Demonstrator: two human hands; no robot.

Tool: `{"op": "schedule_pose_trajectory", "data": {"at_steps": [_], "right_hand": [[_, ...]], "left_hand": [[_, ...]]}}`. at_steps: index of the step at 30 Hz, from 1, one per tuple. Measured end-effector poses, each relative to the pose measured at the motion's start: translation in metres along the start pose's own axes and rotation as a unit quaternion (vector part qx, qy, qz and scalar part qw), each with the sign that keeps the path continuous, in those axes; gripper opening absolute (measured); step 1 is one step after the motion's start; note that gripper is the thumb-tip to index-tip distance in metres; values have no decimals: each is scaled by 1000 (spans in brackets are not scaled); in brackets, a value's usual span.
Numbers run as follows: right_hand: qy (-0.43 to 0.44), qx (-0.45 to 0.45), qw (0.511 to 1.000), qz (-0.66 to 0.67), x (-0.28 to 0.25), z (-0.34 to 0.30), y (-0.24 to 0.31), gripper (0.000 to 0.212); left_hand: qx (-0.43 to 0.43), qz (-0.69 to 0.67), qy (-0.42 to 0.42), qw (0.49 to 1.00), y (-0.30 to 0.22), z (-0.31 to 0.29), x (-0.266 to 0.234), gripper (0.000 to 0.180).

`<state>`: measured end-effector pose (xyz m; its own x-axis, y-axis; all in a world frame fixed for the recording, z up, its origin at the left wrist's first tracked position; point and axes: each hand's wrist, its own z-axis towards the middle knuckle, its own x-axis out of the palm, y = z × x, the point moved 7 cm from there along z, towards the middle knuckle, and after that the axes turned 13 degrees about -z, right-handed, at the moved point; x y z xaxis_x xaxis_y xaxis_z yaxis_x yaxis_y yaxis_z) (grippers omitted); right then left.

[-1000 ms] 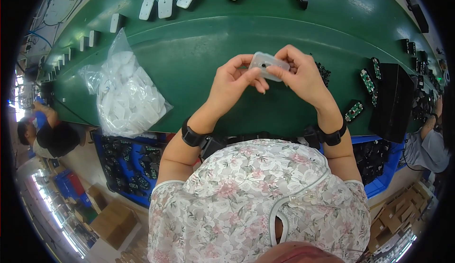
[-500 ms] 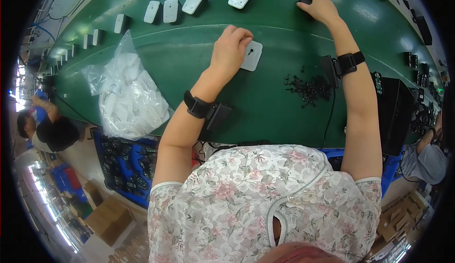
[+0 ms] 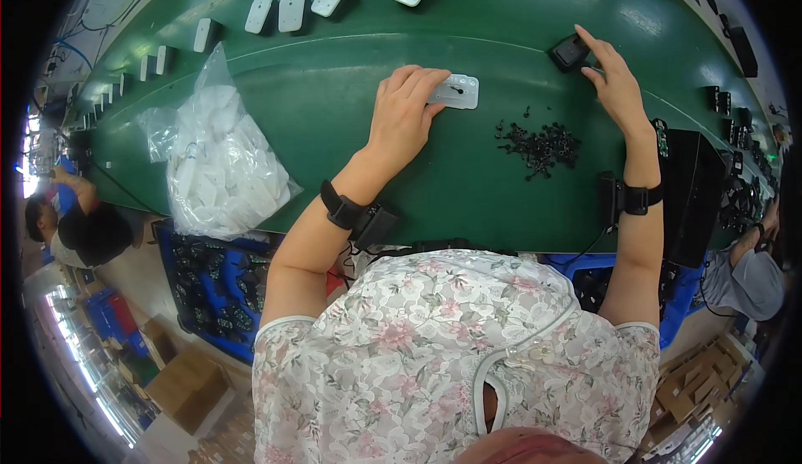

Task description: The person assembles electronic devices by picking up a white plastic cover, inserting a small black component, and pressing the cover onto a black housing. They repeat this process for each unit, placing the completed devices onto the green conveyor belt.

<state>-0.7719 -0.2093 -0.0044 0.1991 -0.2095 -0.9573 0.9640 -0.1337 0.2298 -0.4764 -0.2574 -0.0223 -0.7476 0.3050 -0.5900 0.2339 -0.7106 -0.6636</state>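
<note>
My left hand [image 3: 404, 111] grips the left end of a thin white plastic plate [image 3: 469, 93] over the table, fingers on top and thumb below. A small black part sits at a hole in the plate's middle. On the right, my right hand [image 3: 619, 85] has its index finger and thumb spread beside a black rectangular case [image 3: 569, 52]. The case rests on the table; whether a fingertip touches it I cannot tell. Between my forearms lies a loose pile of small black parts [image 3: 543, 148].
A clear bag of white plastic pieces [image 3: 221, 163] lies left on the green table [image 3: 468, 201]. Several white-topped cases [image 3: 291, 11] stand in a row along the far side. A black box [image 3: 695, 197] is right of my forearm. Blue bins [image 3: 188, 301] sit below the table edge.
My right hand has come nearer with the black case, and its fingers have spread. My left hand has turned the white plate sideways and shifted slightly right.
</note>
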Motion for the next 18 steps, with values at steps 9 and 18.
{"op": "schedule_pose_trajectory", "data": {"at_steps": [9,18], "right_hand": [[-9,-52,998,-25,-1,16,19,52],[-7,-156,987,48,21,-25,153,43]], "left_hand": [[-6,-29,1,1000,-3,2,5,45],[-79,-180,-55,979,11,-6,-13,46]]}}
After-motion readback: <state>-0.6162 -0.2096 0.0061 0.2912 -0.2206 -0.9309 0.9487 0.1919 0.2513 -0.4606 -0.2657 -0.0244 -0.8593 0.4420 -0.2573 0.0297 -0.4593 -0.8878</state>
